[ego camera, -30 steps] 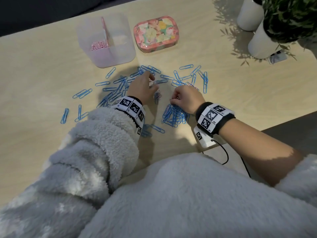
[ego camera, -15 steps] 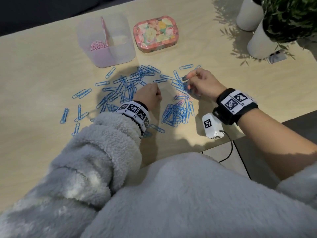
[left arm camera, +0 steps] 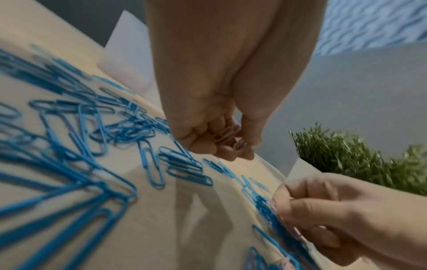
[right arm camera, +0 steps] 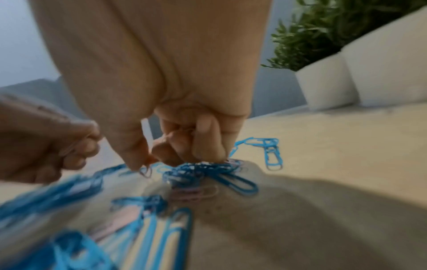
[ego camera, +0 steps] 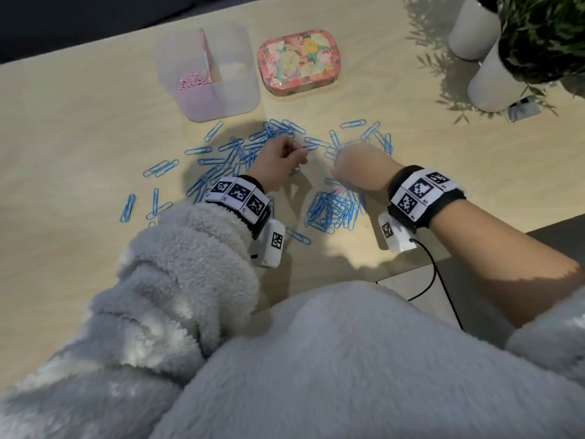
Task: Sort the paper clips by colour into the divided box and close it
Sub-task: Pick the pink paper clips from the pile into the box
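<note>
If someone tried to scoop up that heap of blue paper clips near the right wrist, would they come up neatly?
Probably not. The blue clips lie crossed over one another, so they would likely snag and lift in clumps. They look thin and light, so some may slide on the smooth table. A few pink clips seem mixed in.

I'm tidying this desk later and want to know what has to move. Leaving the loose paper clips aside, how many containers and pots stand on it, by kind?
clear plastic divided box: 1
pink floral rounded tin: 1
white cylindrical plant pots: 2
Total: 4
</note>
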